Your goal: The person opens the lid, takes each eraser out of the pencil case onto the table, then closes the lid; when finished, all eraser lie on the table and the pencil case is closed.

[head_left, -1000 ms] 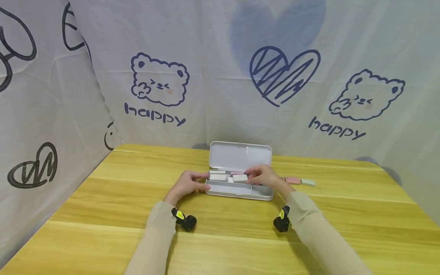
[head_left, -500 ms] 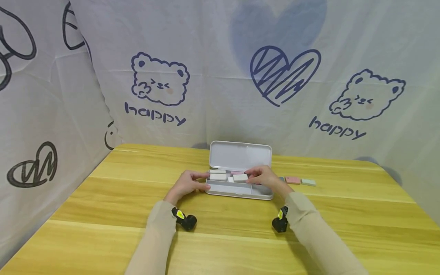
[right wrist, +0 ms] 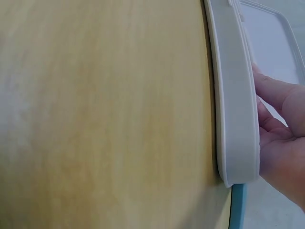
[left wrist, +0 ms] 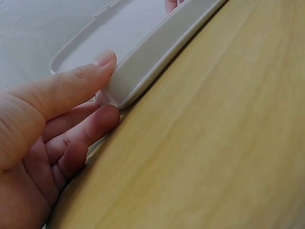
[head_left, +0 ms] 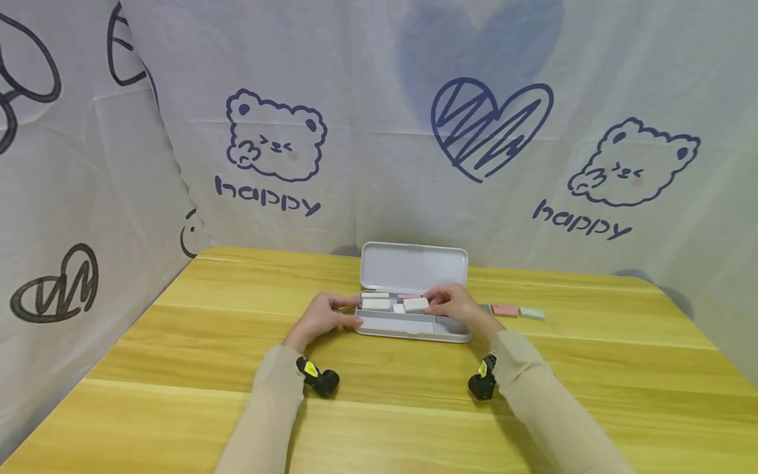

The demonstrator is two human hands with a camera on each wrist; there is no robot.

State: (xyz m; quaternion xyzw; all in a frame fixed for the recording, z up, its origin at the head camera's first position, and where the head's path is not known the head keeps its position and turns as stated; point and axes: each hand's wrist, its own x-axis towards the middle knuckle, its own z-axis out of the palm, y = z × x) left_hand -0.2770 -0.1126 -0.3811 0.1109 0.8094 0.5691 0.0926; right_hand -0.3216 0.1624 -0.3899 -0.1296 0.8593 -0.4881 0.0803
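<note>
A white pencil case [head_left: 395, 334] lies on the table with its lid [head_left: 413, 266] standing up behind. My left hand [head_left: 322, 318] holds the case's left end, thumb at the front corner and fingers around the side, as the left wrist view shows. With thumb and fingers my right hand [head_left: 453, 304] pinches a white block-shaped eraser [head_left: 416, 305] over the rear compartment. Another white eraser [head_left: 376, 304] sits at the left of that compartment, and a pink piece [head_left: 408, 296] shows behind. In the right wrist view the case wall hides the right fingertips.
Right of the case, a pink block [head_left: 505, 310] and a pale green block [head_left: 531, 314] lie on the wooden table [head_left: 379, 421]. A blue block [right wrist: 237, 205] lies close by the case's right end. A printed cloth [head_left: 379, 164] hangs behind the table.
The white eraser in my right hand has risen slightly and shifted a little to the right. My left hand keeps its hold on the case.
</note>
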